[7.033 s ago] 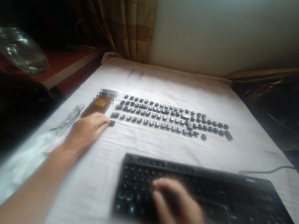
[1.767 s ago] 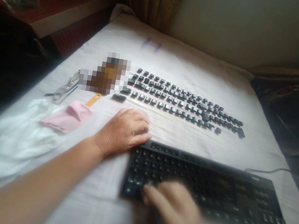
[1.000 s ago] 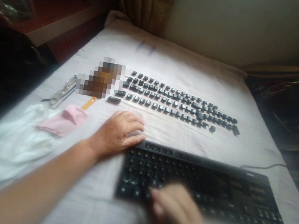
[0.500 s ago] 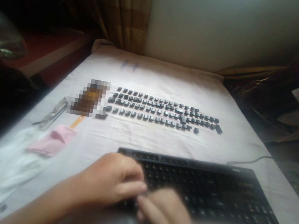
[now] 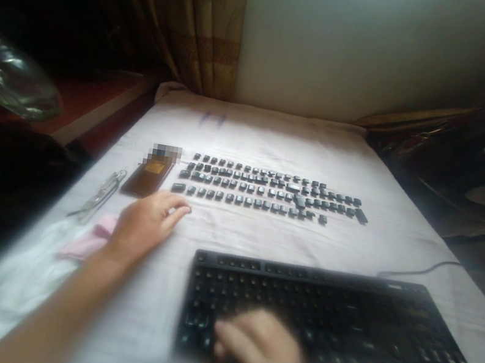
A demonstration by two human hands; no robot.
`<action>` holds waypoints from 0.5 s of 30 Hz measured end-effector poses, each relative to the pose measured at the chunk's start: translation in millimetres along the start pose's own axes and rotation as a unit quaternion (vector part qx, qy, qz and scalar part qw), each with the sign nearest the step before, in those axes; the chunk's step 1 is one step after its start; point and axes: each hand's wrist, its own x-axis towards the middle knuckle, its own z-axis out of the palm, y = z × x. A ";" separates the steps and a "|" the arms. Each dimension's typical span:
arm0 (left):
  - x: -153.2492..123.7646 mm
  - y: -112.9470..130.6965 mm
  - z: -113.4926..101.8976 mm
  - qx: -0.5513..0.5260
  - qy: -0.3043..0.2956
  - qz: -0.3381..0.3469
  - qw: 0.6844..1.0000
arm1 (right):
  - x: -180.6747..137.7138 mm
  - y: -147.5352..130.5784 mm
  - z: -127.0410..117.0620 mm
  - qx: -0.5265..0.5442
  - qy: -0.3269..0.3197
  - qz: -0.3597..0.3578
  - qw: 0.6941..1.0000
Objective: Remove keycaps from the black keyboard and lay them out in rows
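My left hand (image 5: 146, 222) reaches out over the white cloth (image 5: 276, 144), fingers held together. Its tips touch down just below the left end of the loose black keycap rows (image 5: 269, 190). I cannot see what they pinch. A black keyboard (image 5: 341, 313) with many empty key sockets lies in front of me. My right hand (image 5: 262, 358) is blurred. It rests curled over the keyboard's lower left corner, with a dark shape under it that I cannot make out.
A brown flat object (image 5: 147, 175) lies left of the keycap rows, with metal tweezers (image 5: 100, 195) beside it. A pink cloth (image 5: 84, 242) and a white cloth (image 5: 14, 292) lie near my left forearm. The keyboard cable (image 5: 417, 273) trails right. A glass jar (image 5: 12, 84) sits on the left shelf.
My left hand has left the keyboard's lower left corner, where it met my right hand, and moved up to the left end of the keycap rows. The right hand stays on the keyboard.
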 end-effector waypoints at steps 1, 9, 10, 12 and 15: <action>4.8 -6.2 0.3 0.044 0.013 0.000 0.999 | 1.8 -0.1 -1.7 -0.001 -0.003 -0.005 1.000; 32.7 -18.2 4.2 0.179 -0.040 0.079 0.980 | 2.9 -2.9 -5.1 0.011 0.023 -0.007 1.000; 33.9 -18.9 5.3 0.180 -0.047 0.080 0.979 | 1.7 -2.7 -4.8 0.015 0.019 -0.007 1.000; 35.2 -20.4 7.0 0.183 -0.056 0.082 0.978 | -1.5 -1.8 -3.3 0.022 0.021 -0.003 1.000; 35.5 -22.1 8.6 0.187 -0.060 0.079 0.977 | -7.5 -0.4 1.4 0.032 0.056 0.012 0.998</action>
